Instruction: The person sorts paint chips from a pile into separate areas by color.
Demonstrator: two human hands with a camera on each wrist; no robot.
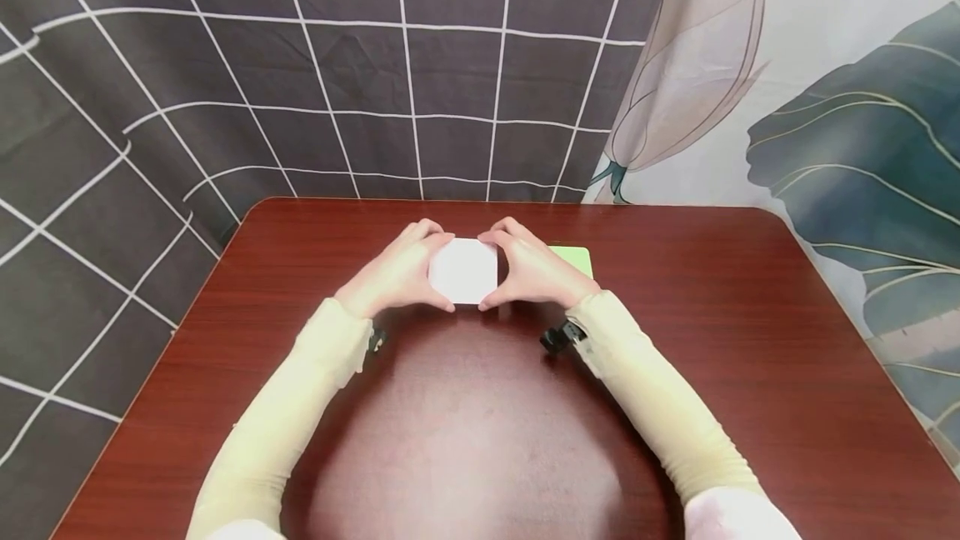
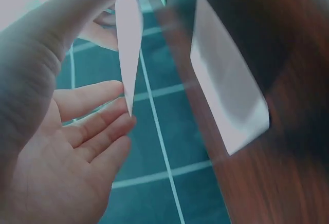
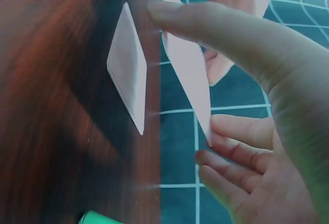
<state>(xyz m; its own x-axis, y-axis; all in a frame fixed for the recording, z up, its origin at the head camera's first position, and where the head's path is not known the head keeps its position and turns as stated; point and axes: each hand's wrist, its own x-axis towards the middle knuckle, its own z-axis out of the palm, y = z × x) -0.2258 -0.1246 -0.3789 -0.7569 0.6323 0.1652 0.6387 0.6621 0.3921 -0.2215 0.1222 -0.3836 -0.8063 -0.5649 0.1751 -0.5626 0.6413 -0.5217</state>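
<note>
Between both hands is a thin white square sheet (image 1: 462, 272), raised above the table. My left hand (image 1: 401, 271) holds its left corners, thumb at the near one and fingers at the far one. The right hand (image 1: 536, 269) grips the right corners in the same way. Beneath, on the table, lies a second white square piece (image 2: 226, 82), apart from the raised sheet; the right wrist view shows layered edges on this lower piece (image 3: 128, 75). Whether the sheet is paper or thin card, I cannot tell.
Partly hidden behind the right hand, a light green square item (image 1: 573, 259) lies on the reddish-brown wooden table (image 1: 712, 315). A dark grid-patterned cloth (image 1: 360, 65) hangs behind the table, with a leaf-patterned curtain (image 1: 862, 140) at the right.
</note>
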